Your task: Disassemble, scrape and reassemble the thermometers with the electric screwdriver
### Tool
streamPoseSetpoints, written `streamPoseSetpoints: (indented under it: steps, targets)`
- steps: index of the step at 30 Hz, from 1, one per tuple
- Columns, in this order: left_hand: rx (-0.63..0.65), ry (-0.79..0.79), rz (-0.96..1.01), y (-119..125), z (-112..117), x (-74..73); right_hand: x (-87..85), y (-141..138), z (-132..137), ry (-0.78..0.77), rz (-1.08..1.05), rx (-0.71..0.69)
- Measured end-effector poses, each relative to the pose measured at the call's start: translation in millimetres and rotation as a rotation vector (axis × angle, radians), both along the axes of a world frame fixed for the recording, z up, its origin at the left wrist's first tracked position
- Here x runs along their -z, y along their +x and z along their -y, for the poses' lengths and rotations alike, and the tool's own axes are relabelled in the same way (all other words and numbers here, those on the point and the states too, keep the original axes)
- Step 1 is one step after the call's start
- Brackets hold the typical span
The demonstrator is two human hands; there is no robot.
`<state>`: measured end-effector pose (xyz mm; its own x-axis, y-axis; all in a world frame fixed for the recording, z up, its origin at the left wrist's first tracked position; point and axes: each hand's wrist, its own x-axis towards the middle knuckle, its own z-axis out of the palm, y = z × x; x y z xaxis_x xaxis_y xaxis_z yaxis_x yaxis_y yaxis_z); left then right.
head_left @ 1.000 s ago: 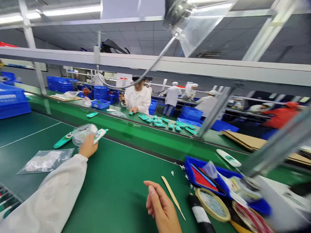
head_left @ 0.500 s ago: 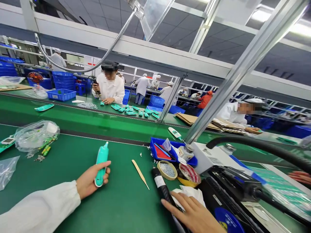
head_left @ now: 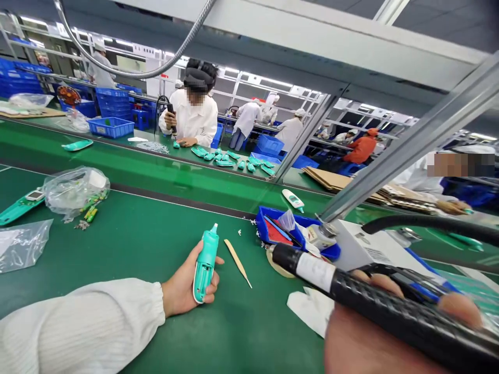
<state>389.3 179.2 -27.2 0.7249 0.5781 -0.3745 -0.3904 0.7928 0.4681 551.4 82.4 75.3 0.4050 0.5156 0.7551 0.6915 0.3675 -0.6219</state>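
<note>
Our left hand [head_left: 191,280] grips teal plastic device [head_left: 206,264] upright against palm, fingers closed round it, hand just above green belt [head_left: 156,332]. Our right hand [head_left: 362,337] close to camera, fingers wrapped round black ribbed handheld tool [head_left: 390,306], white label near its tip. Wooden spatula [head_left: 237,263] lies between hands. Blue plastic tray [head_left: 273,234] just beyond. Far left, clear plastic bag [head_left: 76,192] beside teal device with display [head_left: 21,206]. Across belt, co-worker [head_left: 191,117] in white coat holds black tool [head_left: 170,117], teal casings [head_left: 230,158] spread nearby.
</note>
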Motion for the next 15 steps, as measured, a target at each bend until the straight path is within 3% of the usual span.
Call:
streamPoseSetpoints:
  steps: [3, 5, 10, 15]
  targets:
    - [0.022, 0.018, 0.0, -2.1, 2.0, 2.2, -10.0, -30.4, -26.3, 0.273, -0.575, -0.162]
    - [0.031, 0.021, 0.009, -3.5, 2.5, 4.3, -11.5, -46.7, -38.9, 0.356, -0.83, -0.256]
    - [0.058, -0.005, 0.042, -2.7, 0.2, 6.2, -3.2, -73.0, -50.7, 0.283, -0.762, -0.343]
    - [0.077, -0.005, 0.068, -2.3, -0.1, 3.6, 9.9, -80.3, -57.7, 0.256, -0.711, -0.424]
